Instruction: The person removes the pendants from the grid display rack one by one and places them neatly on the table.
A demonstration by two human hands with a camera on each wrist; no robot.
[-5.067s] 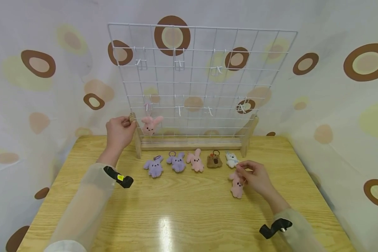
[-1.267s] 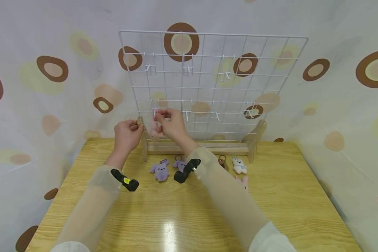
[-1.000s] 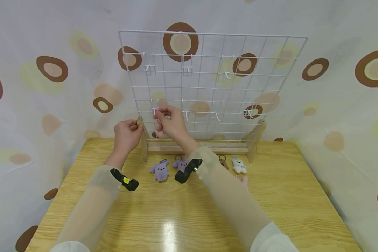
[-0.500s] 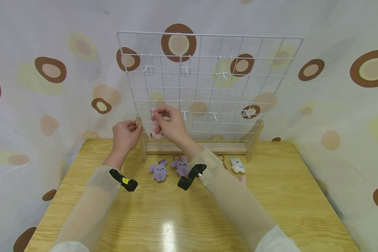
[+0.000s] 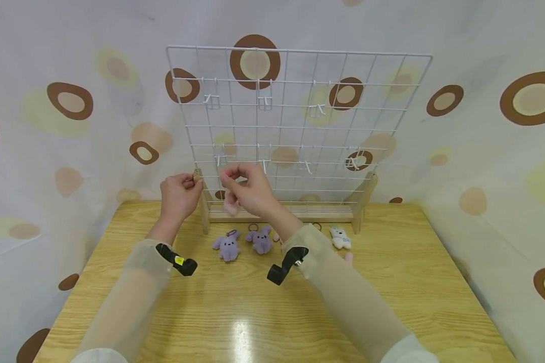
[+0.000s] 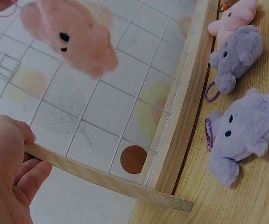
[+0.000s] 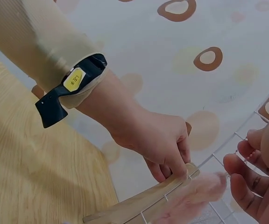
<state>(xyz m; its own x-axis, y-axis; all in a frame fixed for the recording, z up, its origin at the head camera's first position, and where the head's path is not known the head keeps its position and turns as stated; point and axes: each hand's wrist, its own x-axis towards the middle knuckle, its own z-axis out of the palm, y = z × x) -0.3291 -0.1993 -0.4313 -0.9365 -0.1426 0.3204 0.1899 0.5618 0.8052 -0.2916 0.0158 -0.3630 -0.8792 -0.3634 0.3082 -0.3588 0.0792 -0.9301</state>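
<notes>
My right hand (image 5: 247, 187) pinches the small ring of the pink plush rabbit keychain (image 6: 71, 39), which hangs in front of the white wire grid panel (image 5: 295, 121), at about seven o'clock on the grid, below a white hook (image 5: 220, 160). The rabbit looks light and soft (squeezing its body would only deform it), so I judge the ring the right place to hold. My left hand (image 5: 179, 194) grips the wooden upright of the stand (image 6: 102, 177), fingers curled around it. Two purple plush rabbits (image 5: 242, 242) lie on the wooden bench (image 5: 254, 312).
</notes>
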